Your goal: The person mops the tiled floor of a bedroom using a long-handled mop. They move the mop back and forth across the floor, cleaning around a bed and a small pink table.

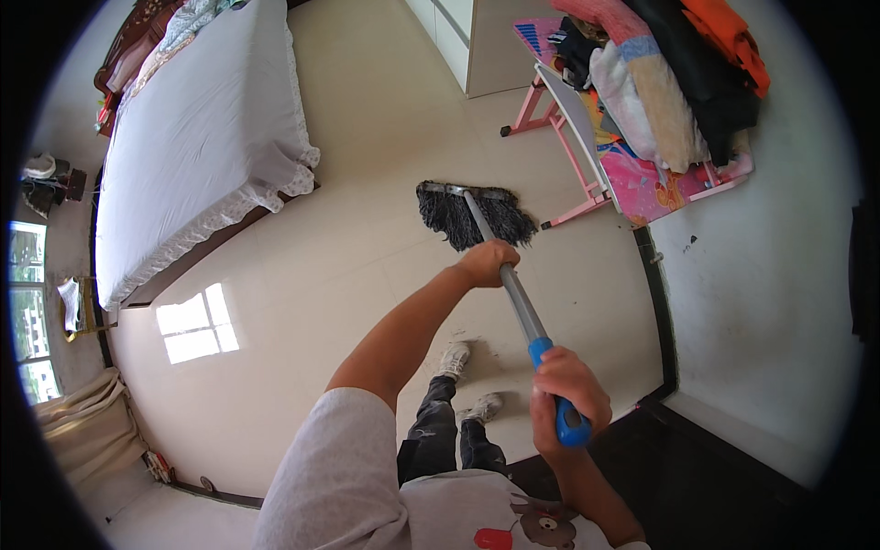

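Observation:
A mop with a dark grey string head (474,213) rests on the beige tiled floor (357,227) ahead of my feet. Its metal handle (524,313) slants back toward my body and ends in a blue grip (572,430). Around the metal shaft, a short way up from the mop head, my left hand (489,263) is closed. My right hand (570,395) wraps the blue grip near the handle's end. Dark smudges (488,350) mark the floor by my white shoes (454,359).
At the left stands a bed with a white, lace-edged sheet (206,130). A pink folding table (646,199) heaped with clothes and blankets (653,96) is against the right wall (742,295), its legs near the mop. A white cabinet (447,41) stands at the back.

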Tool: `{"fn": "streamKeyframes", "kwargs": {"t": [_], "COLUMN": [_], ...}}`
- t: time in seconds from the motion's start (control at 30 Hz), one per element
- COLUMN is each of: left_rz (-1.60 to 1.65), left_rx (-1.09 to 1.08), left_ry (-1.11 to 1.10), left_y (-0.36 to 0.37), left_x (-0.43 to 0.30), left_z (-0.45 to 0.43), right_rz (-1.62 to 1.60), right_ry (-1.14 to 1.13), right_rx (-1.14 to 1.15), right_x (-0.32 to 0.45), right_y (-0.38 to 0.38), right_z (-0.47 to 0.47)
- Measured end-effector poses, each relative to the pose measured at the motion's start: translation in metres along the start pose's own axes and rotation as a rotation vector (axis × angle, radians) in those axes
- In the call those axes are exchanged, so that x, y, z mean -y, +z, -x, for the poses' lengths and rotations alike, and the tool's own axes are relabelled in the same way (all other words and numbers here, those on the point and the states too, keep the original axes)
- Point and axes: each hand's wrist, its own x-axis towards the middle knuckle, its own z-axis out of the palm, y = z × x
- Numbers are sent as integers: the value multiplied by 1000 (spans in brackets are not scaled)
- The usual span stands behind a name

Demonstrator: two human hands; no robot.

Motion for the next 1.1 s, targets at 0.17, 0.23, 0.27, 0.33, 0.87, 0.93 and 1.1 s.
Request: {"fn": "streamKeyframes", "kwargs": {"t": [0.17, 0.23, 0.27, 0.33, 0.87, 0.93, 1.1], "left_rz": [-36, -52, -76, -104, 82, 98, 114], "left_rx": [-19, -23, -11, -22, -285, -310, -248], "left_ry": [-45, -77, -98, -140, -147, -178, -240], "left_y": [-28, -43, -47, -55, -67, -66, -54], "left_x": [31, 39, 41, 52, 53, 32, -21], "left_z": [10, 15, 17, 21, 84, 98, 127], "right_rz": [-48, -46, -48, -59, -155, -178, -184], "right_ry": [-48, -57, -52, -64, -29, -10, 58], "right_rx": [64, 88, 96, 90, 394, 403, 462], "right_x": [-12, -16, -18, -25, 1, 17, 59], "right_y": [32, 42, 46, 55, 87, 83, 61], "right_z": [-15, -17, -17, -20, -20, -16, 4]}}
